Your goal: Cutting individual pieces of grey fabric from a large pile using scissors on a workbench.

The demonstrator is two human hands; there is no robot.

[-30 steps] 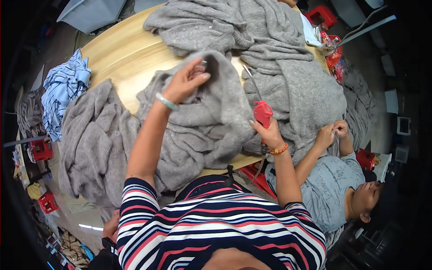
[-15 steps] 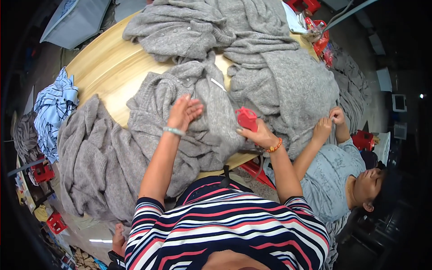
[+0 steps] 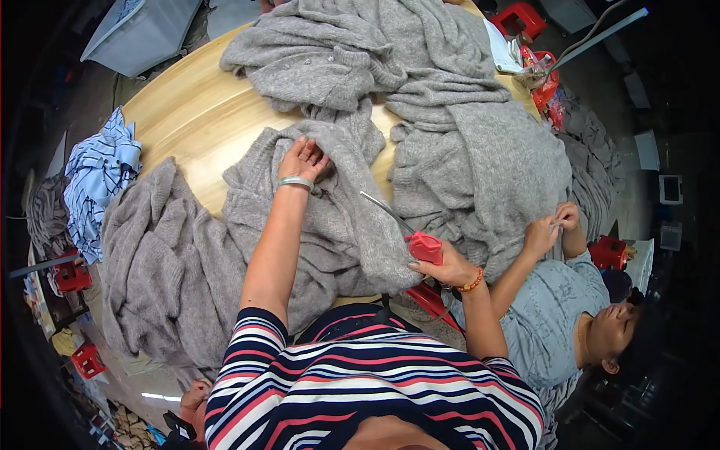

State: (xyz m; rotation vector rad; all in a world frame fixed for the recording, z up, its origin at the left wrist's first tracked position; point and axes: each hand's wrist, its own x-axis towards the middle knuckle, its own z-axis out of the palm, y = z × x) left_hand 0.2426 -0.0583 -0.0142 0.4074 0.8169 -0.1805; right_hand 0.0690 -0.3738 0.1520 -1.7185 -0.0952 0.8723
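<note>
My left hand (image 3: 304, 157), with a pale bracelet at the wrist, is palm-up against a grey knitted cardigan (image 3: 352, 180). Its fingers are loosely bent and a little apart, and they touch a raised fold. In my right hand (image 3: 455, 267), which wears an orange bead bracelet, are red-handled scissors (image 3: 425, 247). Their long metal blades point to the upper left, over the cardigan's right part. The lower edge of this cardigan reaches the near table edge. My right fingertips are beside the knit there.
More grey knitwear lies on the wooden table (image 3: 187, 105): a far heap (image 3: 322, 67), a right pile (image 3: 510, 150) and a left pile (image 3: 172, 277). A co-worker (image 3: 547, 292) sits close at right. Blue striped cloth (image 3: 97, 180) hangs at left.
The knit around my left hand has been drawn up into a raised fold. My right hand has moved right and nearer to me with the scissors.
</note>
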